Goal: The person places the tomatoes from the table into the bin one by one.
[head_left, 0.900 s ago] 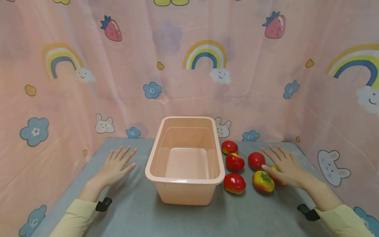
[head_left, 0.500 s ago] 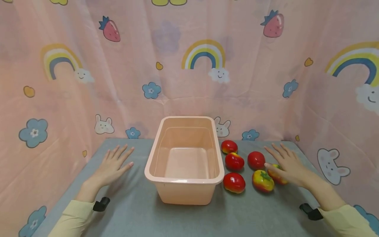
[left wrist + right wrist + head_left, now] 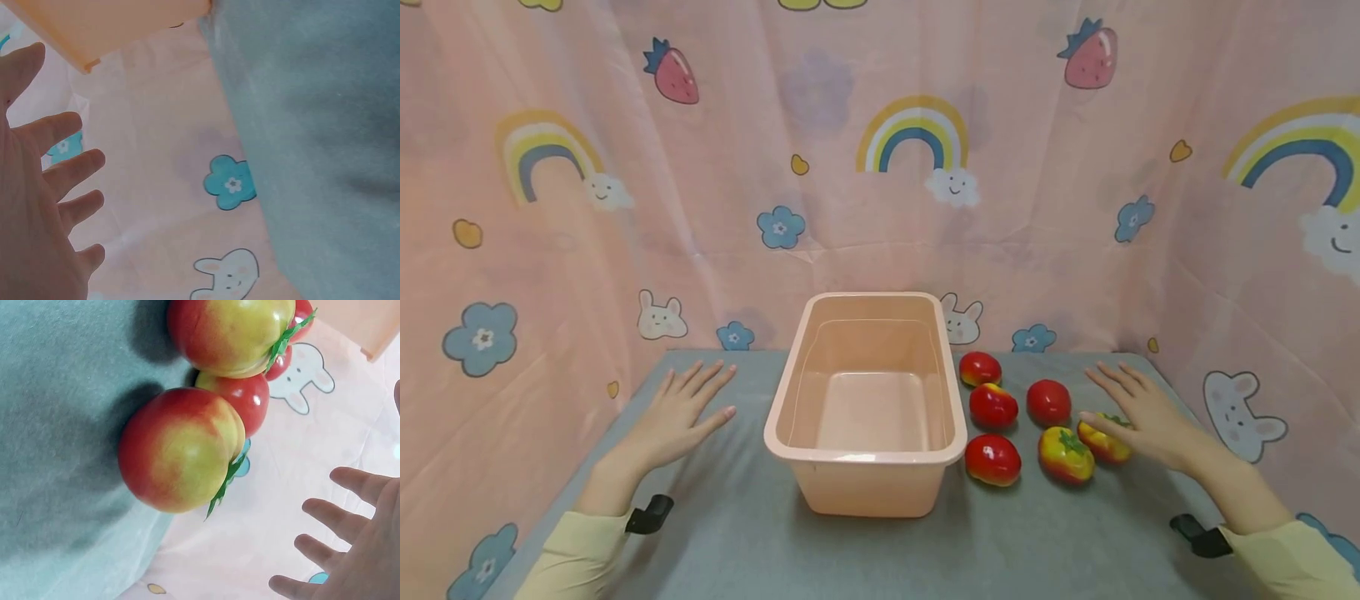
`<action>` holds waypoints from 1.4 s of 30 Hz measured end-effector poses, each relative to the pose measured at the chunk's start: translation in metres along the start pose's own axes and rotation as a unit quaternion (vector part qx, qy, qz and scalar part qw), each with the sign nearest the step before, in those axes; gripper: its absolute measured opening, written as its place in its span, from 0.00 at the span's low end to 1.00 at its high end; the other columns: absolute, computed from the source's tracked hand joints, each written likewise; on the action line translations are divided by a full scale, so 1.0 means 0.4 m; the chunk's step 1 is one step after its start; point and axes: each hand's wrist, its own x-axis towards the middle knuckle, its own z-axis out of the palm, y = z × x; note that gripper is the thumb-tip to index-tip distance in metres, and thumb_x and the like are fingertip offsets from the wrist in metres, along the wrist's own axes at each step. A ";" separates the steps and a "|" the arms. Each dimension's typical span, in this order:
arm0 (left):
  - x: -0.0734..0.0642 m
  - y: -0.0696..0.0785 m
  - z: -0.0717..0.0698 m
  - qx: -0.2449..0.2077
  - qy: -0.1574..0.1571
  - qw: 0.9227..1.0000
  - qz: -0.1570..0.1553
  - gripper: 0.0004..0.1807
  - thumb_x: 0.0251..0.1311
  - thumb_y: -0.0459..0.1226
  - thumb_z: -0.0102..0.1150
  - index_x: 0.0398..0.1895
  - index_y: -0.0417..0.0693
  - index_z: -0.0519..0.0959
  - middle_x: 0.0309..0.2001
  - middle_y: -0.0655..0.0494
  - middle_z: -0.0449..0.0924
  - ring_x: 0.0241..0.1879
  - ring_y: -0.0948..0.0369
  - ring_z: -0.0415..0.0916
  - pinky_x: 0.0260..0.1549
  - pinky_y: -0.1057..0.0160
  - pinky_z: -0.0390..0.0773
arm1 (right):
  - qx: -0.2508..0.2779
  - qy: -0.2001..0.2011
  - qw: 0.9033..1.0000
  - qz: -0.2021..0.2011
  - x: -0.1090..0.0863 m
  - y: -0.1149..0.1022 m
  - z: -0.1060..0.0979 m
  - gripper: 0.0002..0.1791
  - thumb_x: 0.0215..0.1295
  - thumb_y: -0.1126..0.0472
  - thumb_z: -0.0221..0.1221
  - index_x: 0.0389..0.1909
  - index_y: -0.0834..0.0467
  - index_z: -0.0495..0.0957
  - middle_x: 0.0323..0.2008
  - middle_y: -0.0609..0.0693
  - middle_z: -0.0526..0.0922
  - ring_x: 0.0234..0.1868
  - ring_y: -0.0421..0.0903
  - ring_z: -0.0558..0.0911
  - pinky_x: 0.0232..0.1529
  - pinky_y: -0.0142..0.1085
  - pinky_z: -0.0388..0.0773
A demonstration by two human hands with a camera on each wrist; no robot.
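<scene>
My left hand (image 3: 673, 421) hovers over the left of the table with fingers spread and straight, holding nothing. On the other side my right hand (image 3: 1150, 421), also spread and holding nothing, is above and beside a yellow-and-red tomato-like fruit (image 3: 1108, 442), partly covering it. A second yellow-and-red fruit with green leaves (image 3: 1066, 456) lies close by, in front of a red fruit (image 3: 1048, 402). Three more red fruits (image 3: 992, 460) line the right side of the peach plastic bin (image 3: 865, 487). In the right wrist view, a leafed fruit (image 3: 181, 450) shows apart from my fingers (image 3: 337, 519).
The bin stands in mid-table, its open top showing a bare floor. A grey-blue cloth (image 3: 722, 550) covers the table. Behind and at both sides hangs a pink curtain (image 3: 722, 192) printed with rainbows and rabbits. Dark straps (image 3: 651, 514) sit at both wrists.
My right hand has drifted to the right, uncovering more of the yellow-and-red fruit beneath it. The left hand has shifted slightly left. Bin and fruits stay in place; the head view has moved a little.
</scene>
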 end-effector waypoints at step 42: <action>-0.029 0.130 -0.103 -0.057 0.005 0.998 0.035 0.41 0.58 0.61 0.55 0.72 0.59 0.59 0.71 0.54 0.60 0.70 0.44 0.56 0.63 0.38 0.60 | 0.012 0.036 0.999 0.034 -0.058 0.060 0.022 0.41 0.58 0.40 0.61 0.64 0.65 0.66 0.58 0.71 0.71 0.52 0.70 0.75 0.46 0.67 0.71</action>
